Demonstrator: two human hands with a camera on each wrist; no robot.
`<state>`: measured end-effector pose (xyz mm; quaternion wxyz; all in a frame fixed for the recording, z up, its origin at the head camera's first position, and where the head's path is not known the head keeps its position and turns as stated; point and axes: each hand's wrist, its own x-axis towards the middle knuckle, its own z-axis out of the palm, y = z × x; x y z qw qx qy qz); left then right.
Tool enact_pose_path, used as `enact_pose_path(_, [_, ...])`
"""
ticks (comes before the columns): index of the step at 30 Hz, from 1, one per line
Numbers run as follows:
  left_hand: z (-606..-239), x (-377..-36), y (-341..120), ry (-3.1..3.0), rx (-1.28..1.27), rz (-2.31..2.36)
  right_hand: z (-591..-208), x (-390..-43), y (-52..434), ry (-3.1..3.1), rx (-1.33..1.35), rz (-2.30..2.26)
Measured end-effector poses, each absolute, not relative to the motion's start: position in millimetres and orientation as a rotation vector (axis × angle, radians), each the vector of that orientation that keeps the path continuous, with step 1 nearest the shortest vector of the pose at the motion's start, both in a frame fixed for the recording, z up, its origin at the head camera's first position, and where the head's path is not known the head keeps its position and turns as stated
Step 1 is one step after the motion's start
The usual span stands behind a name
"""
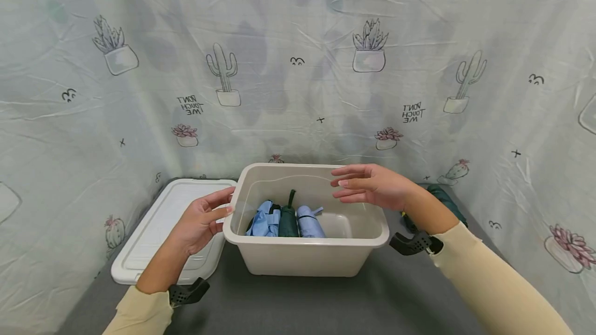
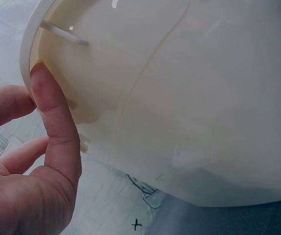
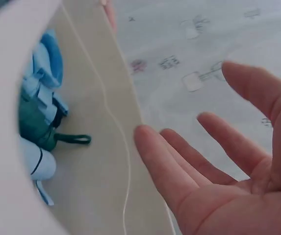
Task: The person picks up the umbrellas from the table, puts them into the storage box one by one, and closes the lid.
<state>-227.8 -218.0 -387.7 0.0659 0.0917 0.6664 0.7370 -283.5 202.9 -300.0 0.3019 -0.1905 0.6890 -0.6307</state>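
Note:
A beige plastic storage bin (image 1: pixel 304 257) stands in the middle of the head view. Inside it, side by side toward the left, lie a bright blue folded cloth bundle (image 1: pixel 265 219), a dark green rolled bundle (image 1: pixel 288 220) with a loop, resembling a folded umbrella, and a similar light blue rolled bundle (image 1: pixel 309 221) with a dark band. My left hand (image 1: pixel 205 218) grips the bin's left rim between thumb and fingers. My right hand (image 1: pixel 374 186) hovers over the bin's back right part, fingers loosely extended and holding nothing. In the right wrist view, those fingers (image 3: pixel 165 166) are spread near the rim.
A white lid (image 1: pixel 174 221) lies flat on the grey table surface (image 1: pixel 298 304), left of the bin and partly behind my left hand. A dark green item (image 1: pixel 447 200) lies to the right, partly hidden by my right forearm. A cactus-print curtain (image 1: pixel 298 92) hangs behind.

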Motion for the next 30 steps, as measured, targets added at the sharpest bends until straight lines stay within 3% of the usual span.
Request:
enact_pose_path(21, [-385.2,-226.8,-221.2,2.008,0.233,2.233,-332.9,-256.7,264.5,1.78,-0.595,-2.182])
enact_pose_path(30, [-387.4,-227.8,-217.5,1.985,0.245,2.242,-358.1,-250.4,308.5,1.973,-0.552,-2.176])
